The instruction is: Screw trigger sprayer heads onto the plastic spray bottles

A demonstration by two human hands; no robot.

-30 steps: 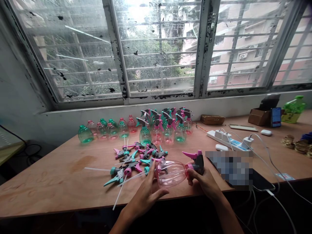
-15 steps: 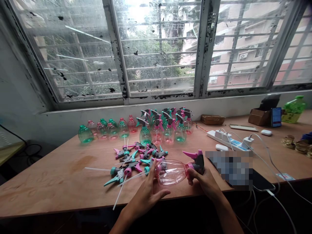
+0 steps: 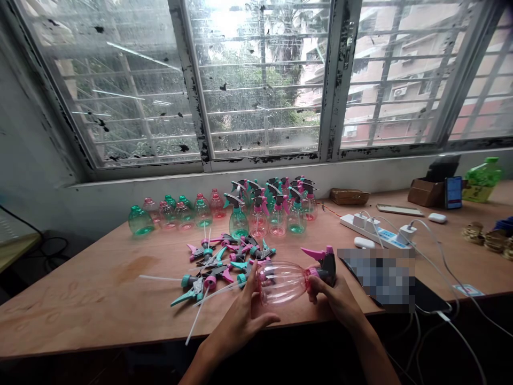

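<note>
You had the transparent pink spray bottle on its side above the front of the tabletop, its ribbed body glossy, its dark-grey spray head fitted with a pink trigger. Your right hand's grip clamped its neck; your left hand spread against its base, thumb apart.

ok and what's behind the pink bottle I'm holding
Behind and left of the pink bottle, spray heads lie on the table. Something shows faintly through its clear wall, too blurred to name; your left hand covers part of the pile.
</note>
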